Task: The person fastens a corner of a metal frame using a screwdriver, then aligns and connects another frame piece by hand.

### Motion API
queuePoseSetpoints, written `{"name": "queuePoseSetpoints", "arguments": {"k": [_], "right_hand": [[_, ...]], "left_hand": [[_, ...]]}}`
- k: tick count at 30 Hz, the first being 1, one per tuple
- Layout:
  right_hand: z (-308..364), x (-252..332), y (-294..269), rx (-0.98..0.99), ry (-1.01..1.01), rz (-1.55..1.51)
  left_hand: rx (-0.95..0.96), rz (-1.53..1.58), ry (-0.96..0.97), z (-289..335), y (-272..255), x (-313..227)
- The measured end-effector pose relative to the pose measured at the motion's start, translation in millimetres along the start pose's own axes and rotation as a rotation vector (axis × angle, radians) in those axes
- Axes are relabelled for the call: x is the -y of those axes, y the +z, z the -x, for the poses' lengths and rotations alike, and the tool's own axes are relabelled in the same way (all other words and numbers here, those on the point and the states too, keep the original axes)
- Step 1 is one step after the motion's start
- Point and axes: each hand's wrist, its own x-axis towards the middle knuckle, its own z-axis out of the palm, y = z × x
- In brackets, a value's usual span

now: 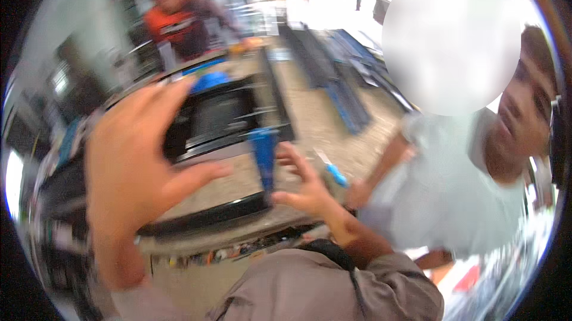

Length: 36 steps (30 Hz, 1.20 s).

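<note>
The picture is smeared with motion blur, so fine detail is hard to read. The left hand [134, 169] is raised close to the camera on the left, palm turned toward the middle of the view, with its fingers [164, 97] spread wide and the thumb jutting right; it holds nothing and touches nothing that can be made out. The right hand [307, 187] is lower and nearer the centre, coming up from a grey-brown sleeve [333, 288] at the lower edge, with a dark band at the wrist; its fingers are also splayed open and empty. Just beside those fingers, on their left, stands an upright blue strip-shaped piece [263, 157], narrow and flat; whether the fingertips touch it cannot be told through the blur. The blue piece rises in front of a dark rectangular metal frame [223, 115] with a black inner opening, which lies on a pale speckled table [325, 127] between the two hands and beyond them. A dark rail [205, 216] runs along the near side under the left hand. To the right a second person in a pale grey shirt [444, 193] leans in, their hand gripping a small tool with a light blue handle [333, 172], near the right hand but apart from it. Farther back on the left stands another person in an orange and dark top [179, 26].
</note>
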Motion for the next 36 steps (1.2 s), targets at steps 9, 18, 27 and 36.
{"name": "queuePoseSetpoints", "arguments": {"k": [9, 18, 27, 36], "right_hand": [[102.4, -25.2, -155.6, -0.938, 0.034, -0.009], [19.6, 112.3, -21.3, 0.516, 0.081, -0.222], [115.2, -19.7, 9.3, 0.277, 0.679, -0.003], [281.3, -189.8, -7.6, 0.111, 0.924, 0.139]], "left_hand": [[-0.129, -0.256, -0.099, 54.5, -3.7, 8.7], [-0.105, -0.143, -0.082, 47.8, 37.3, 17.6], [-0.276, -0.502, -0.224, 66.5, 20.4, 15.6], [-0.319, -0.426, -0.318, 85.7, 10.6, 32.8]]}}
